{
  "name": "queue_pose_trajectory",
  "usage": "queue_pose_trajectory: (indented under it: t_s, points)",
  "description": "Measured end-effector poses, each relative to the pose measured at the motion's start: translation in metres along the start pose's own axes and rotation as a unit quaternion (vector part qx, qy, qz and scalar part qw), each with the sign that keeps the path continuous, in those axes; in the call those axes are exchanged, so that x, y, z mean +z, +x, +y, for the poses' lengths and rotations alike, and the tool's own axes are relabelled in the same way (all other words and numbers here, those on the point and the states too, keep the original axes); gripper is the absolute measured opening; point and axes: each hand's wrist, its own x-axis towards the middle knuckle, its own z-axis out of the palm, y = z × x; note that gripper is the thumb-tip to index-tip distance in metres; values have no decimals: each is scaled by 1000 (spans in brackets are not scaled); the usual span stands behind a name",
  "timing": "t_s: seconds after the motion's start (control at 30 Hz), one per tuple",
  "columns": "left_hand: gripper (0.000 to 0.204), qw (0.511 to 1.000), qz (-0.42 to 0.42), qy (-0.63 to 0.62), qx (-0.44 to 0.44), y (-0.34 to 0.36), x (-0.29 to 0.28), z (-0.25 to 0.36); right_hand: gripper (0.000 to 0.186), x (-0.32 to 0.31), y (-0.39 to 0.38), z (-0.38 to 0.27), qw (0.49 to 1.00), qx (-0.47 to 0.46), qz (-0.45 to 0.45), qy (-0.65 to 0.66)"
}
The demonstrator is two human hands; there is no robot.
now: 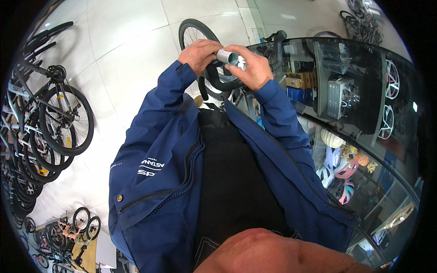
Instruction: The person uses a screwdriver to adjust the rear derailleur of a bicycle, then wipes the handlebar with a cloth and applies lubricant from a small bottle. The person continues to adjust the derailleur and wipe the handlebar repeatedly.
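Up in front of me, both hands meet at a short silver metal cylinder [225,56], its round end facing me and looking hollow and dark greenish inside. My left hand [199,55] has its fingers closed on the cylinder's left side. My right hand [256,68] grips it from the right, with thumb and forefinger at its end. Something small and white [242,63], perhaps crumpled paper or tissue, shows inside the curl of the right hand. Just below the hands is a black drop handlebar [223,85] of a bike, whose front wheel [195,32] stands beyond them.
A glass display case [291,43] runs along my right, holding boxes [339,98] and several helmets [347,167]. Parked bikes [68,120] line the left side, and more bikes [82,223] stand at the lower left. Light tiles [123,27] cover the floor.
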Motion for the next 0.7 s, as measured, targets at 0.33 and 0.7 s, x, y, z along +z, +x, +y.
queue_pose_trajectory:
  t_s: [0.33,0.7]
  points:
    - [28,998,-43,15,35,8,-7,-16,47,5,-6,0,999,25,22,14]
    - [22,993,-99,21,64,19,-15,-24,47,13,-12,3,997,52,51,23]
